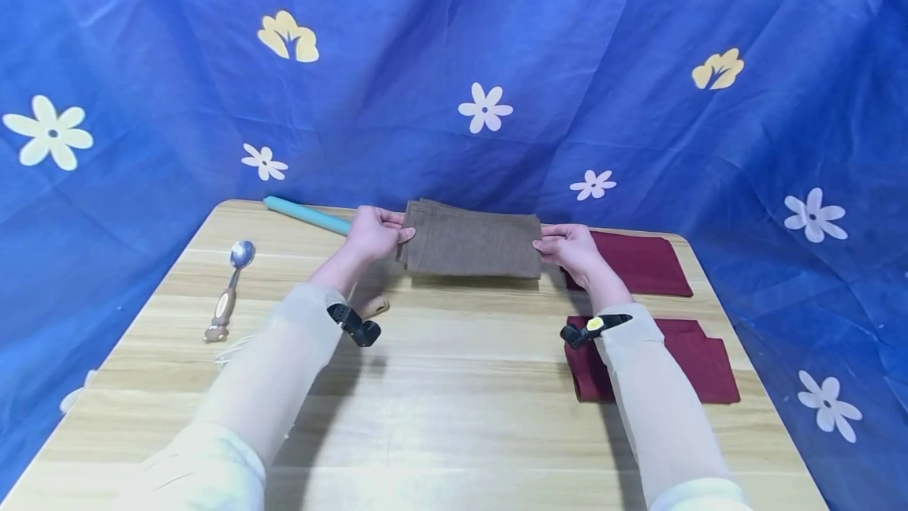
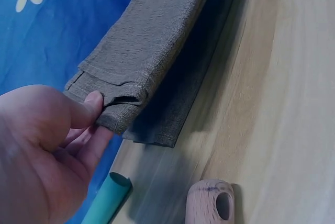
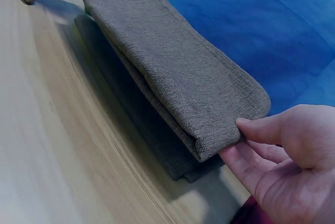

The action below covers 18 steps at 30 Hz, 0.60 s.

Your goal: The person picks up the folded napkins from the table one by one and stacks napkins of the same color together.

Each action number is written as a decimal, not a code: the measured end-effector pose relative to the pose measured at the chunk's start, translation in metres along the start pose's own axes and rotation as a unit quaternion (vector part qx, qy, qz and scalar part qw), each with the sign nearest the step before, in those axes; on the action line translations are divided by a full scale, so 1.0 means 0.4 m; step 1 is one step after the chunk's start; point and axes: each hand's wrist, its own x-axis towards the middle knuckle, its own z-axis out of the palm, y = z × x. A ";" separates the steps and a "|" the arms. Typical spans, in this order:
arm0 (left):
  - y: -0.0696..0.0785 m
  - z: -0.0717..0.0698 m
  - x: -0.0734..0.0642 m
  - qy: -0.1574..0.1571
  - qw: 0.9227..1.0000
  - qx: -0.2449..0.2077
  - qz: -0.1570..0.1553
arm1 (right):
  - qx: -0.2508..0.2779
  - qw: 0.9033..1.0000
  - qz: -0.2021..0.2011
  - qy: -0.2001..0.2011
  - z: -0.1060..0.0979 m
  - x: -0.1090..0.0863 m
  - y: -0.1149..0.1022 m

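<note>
A folded grey-brown cloth (image 1: 474,244) is stretched level between both hands near the table's back edge. My left hand (image 1: 376,233) pinches its left end, thumb on top and fingers beneath, as the left wrist view shows too. At the opposite end, my right hand (image 1: 573,252) grips the corner between thumb and fingers. Under it, in the right wrist view, lies another dark folded layer of cloth (image 3: 133,111), with a gap between the two. Whether this layer is a separate piece I cannot tell; most of it is hidden from the head view.
Two folded maroon cloths (image 1: 641,262) lie on the right, the nearer one (image 1: 698,361) partly behind the right forearm. At left are a spoon (image 1: 225,302), a white cord (image 1: 230,349) and a teal tube (image 1: 305,215). A wooden piece with a hole (image 2: 201,203) sits by the left wrist.
</note>
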 end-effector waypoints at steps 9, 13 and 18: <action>-0.004 0.020 0.036 0.018 1.000 0.025 -0.007 | -0.012 1.000 0.011 0.009 0.006 0.027 0.006; -0.009 0.026 0.051 0.034 0.998 0.044 -0.007 | -0.014 1.000 0.011 0.014 0.013 0.042 0.012; -0.014 0.036 0.068 0.032 0.998 0.054 -0.015 | -0.028 0.999 0.022 0.022 0.012 0.057 0.020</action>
